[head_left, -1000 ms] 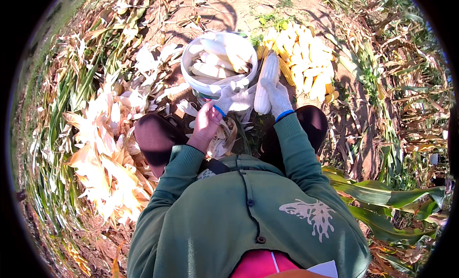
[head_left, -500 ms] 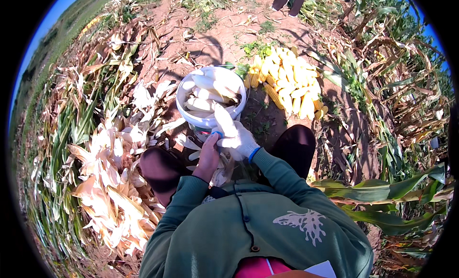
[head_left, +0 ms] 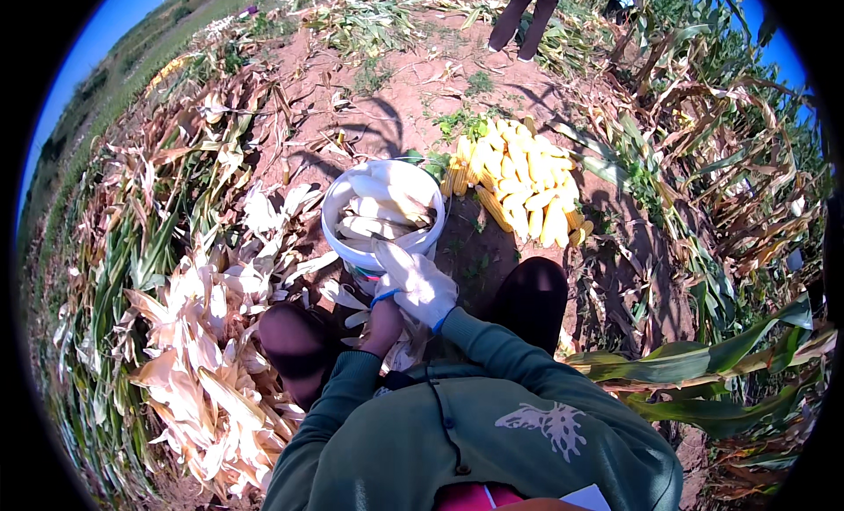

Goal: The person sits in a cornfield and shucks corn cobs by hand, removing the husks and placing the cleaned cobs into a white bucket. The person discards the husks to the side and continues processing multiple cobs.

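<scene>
My right hand (head_left: 428,291), in a white glove with a blue cuff, is closed round an ear of corn (head_left: 393,256) in its pale husk. The ear's tip points up toward the bucket's near rim. My bare left hand (head_left: 383,325) is closed against the ear's lower end, partly hidden by the glove. A narrow blue strip (head_left: 385,296) shows at its fingers; what it belongs to cannot be made out. Just beyond my hands stands a white bucket (head_left: 331,214), holding several ears in pale husks (head_left: 384,205).
Bare yellow corn ears (head_left: 527,181) lie heaped right of the bucket. Loose dry husks (head_left: 207,335) pile up at the left. Cut stalks (head_left: 703,212) line the right side, with long green leaves (head_left: 703,362) reaching in. A person's legs (head_left: 525,21) stand at the far end.
My hands and the ear have moved slightly left and nearer to me. The view has tilted up, so more of the far person's legs shows.
</scene>
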Action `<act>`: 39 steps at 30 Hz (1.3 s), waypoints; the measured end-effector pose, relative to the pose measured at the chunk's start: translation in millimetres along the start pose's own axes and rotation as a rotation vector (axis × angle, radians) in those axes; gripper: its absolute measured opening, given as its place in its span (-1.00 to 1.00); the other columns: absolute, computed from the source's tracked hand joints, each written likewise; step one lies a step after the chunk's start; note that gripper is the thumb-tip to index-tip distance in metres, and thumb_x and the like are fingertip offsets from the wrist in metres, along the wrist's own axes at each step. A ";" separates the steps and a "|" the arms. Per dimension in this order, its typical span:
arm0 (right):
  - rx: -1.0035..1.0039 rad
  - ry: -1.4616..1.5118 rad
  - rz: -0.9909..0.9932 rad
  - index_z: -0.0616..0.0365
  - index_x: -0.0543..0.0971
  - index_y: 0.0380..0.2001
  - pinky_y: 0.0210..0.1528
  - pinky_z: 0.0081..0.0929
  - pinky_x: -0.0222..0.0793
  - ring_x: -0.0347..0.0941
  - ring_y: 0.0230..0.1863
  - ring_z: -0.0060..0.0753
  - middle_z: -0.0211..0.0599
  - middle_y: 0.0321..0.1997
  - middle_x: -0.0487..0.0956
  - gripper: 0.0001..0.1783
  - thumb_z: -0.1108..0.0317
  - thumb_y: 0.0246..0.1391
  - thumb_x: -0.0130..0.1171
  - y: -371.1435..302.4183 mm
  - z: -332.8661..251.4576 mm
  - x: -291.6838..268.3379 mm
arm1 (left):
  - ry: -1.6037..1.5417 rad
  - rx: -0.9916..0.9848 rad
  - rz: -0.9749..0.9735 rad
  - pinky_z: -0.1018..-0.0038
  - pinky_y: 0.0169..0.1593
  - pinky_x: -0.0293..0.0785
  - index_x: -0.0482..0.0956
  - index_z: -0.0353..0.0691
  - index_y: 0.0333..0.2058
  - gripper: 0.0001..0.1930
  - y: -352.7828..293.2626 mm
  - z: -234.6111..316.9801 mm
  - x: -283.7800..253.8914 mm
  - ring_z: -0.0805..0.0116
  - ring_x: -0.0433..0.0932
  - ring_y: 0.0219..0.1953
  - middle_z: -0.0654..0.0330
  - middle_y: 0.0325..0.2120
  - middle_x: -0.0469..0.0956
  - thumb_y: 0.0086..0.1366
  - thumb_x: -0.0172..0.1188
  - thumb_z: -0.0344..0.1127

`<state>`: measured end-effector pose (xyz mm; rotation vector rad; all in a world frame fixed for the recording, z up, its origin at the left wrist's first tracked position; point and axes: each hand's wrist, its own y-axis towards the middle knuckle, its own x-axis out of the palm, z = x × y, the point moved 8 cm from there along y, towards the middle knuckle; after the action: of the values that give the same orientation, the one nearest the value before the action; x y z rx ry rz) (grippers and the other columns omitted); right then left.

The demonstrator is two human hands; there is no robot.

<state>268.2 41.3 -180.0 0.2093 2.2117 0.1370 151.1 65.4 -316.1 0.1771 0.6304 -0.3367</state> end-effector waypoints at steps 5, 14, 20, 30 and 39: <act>-0.019 -0.014 -0.131 0.18 0.34 0.02 -0.04 -0.16 0.41 0.50 -0.08 0.05 -0.01 -0.07 0.50 -0.30 0.02 -0.15 0.25 -7.2 -28.4 -0.2 | -0.049 0.031 -0.322 0.31 0.19 0.32 0.35 -0.22 0.13 -0.60 14.9 -25.6 19.1 0.21 0.39 0.16 0.10 0.10 0.43 0.31 0.04 -0.38; 0.261 0.163 -0.234 0.13 0.38 0.02 0.00 -0.20 0.42 0.53 -0.06 0.00 0.00 -0.11 0.57 -0.25 0.00 -0.24 0.35 -19.7 4.1 17.4 | -1.748 -0.481 0.028 0.26 0.17 0.36 0.37 -0.14 0.12 -0.61 10.1 -11.2 5.3 0.13 0.47 0.03 0.09 0.02 0.47 0.43 -0.13 -0.11; 0.244 0.143 -0.132 0.15 0.39 0.02 0.01 -0.20 0.41 0.52 -0.04 0.01 0.02 -0.09 0.56 -0.22 -0.07 -0.23 0.35 1.4 17.3 -11.5 | -1.749 -0.471 0.043 0.36 0.09 0.40 0.38 -0.30 0.08 -0.54 7.3 50.0 -4.7 0.26 0.51 -0.05 0.07 -0.07 0.54 0.43 -0.09 -0.04; 0.267 0.258 -0.288 0.17 0.39 0.02 0.02 -0.24 0.43 0.51 -0.01 -0.04 -0.04 -0.07 0.56 -0.27 0.00 -0.20 0.30 -25.4 8.2 37.5 | -1.720 -0.782 -0.185 0.13 0.19 0.34 0.35 -0.18 0.15 -0.37 5.8 35.5 3.8 0.06 0.44 0.09 0.02 0.09 0.43 0.39 -0.23 0.21; 0.204 0.214 -0.420 0.14 0.32 0.12 0.06 -0.20 0.41 0.51 0.00 -0.01 0.04 -0.04 0.54 -0.16 0.03 -0.25 0.34 -34.0 -22.8 40.6 | -1.812 -0.509 0.063 0.24 -0.03 0.49 0.46 -0.21 -0.03 -0.64 33.8 -25.2 21.6 0.17 0.54 -0.11 0.08 -0.14 0.56 0.40 -0.09 -0.08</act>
<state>222.4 15.5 -203.7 -0.1682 2.4298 -0.3117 165.8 98.0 -347.2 -0.5822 -1.0914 -0.1533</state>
